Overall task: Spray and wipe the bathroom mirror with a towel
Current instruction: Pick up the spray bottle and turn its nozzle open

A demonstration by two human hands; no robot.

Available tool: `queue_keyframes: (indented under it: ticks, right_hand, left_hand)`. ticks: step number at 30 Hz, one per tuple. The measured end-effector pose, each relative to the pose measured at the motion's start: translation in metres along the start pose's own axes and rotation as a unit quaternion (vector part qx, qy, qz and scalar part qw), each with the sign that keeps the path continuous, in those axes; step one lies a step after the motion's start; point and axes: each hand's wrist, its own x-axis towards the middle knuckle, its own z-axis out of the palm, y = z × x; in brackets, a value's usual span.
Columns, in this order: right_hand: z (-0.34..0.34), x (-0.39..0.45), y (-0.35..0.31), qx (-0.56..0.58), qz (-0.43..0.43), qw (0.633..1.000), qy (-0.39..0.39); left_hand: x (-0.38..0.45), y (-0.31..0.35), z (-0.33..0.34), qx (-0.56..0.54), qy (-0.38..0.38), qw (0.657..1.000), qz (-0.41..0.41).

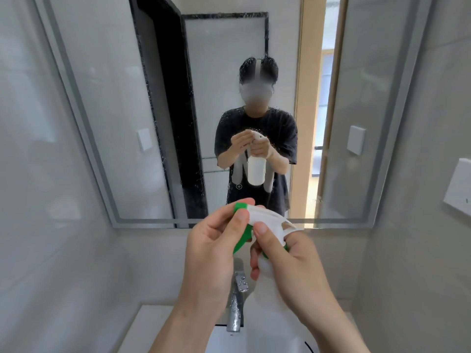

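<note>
A white spray bottle (267, 220) with a green nozzle and green trigger is held up in front of the bathroom mirror (114, 103), nozzle pointing at the glass. My right hand (288, 261) is wrapped around its neck and body. My left hand (216, 245) pinches the green nozzle tip between thumb and forefinger. Fine droplets speckle the middle of the mirror, which reflects a person in a dark T-shirt holding the bottle. No towel is in view.
A wet chrome faucet (235, 312) rises from the white sink (158, 324) directly below my hands. Grey tiled walls close in on both sides. A white switch plate (458, 189) sits on the right wall.
</note>
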Motion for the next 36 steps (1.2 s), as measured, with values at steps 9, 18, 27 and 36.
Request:
queue_keyframes:
  ticks: [9,18,27,36]
  right_hand:
    - [0.000,0.002,-0.003,-0.007,0.011,0.999,0.046]
    - [-0.001,-0.003,-0.001,-0.007,0.018,0.998,0.060]
    - [-0.008,0.000,-0.004,0.014,0.024,0.999,0.047]
    - [-0.008,0.001,-0.001,0.020,0.021,0.998,0.051]
  left_hand:
    - [0.003,-0.007,0.019,-0.034,0.061,0.998,-0.009]
    - [0.001,-0.012,0.025,-0.046,0.083,0.995,-0.043]
    - [-0.001,-0.004,0.026,-0.062,-0.005,0.998,-0.027]
    - [-0.002,-0.009,0.033,-0.064,0.039,0.995,-0.060]
